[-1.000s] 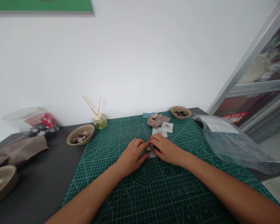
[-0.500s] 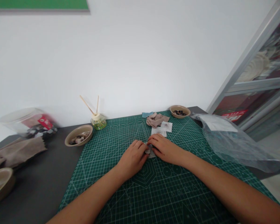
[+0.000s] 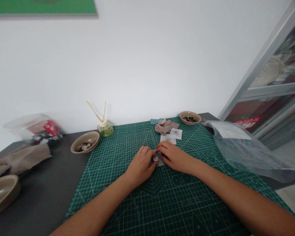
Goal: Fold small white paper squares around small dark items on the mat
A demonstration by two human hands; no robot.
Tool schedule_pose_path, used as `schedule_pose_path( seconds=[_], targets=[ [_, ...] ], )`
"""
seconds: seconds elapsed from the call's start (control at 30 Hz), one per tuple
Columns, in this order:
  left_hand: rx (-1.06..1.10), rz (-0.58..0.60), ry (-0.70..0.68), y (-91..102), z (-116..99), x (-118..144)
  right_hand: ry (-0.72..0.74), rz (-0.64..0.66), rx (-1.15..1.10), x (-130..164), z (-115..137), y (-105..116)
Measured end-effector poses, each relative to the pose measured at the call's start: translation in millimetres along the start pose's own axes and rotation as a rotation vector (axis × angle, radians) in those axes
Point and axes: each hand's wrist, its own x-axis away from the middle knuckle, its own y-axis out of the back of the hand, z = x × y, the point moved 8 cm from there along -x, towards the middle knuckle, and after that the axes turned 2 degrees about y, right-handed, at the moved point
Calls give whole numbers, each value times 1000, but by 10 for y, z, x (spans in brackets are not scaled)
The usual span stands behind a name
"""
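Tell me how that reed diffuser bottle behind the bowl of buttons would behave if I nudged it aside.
The diffuser bottle looks squat and wide-based, so it would probably slide rather than tip. It seems to be glass, likely breakable if knocked off the table. The two reeds stand loose and splayed, so a bump could shift them.

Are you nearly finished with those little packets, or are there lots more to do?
Two small white packets already lie flat on the green mat, so those look done. Right now the left hand and right hand press on another small packet with a button on it. Probably plenty left: the near bowl and the far bowl both hold little pieces.
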Motion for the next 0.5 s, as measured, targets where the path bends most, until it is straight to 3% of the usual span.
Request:
schedule_pose_path(
  seconds=[0.5],
  targets=[
    [-20,6,-40,-15,-22,14,0,-9,-21,13,-7,10]
  ],
)
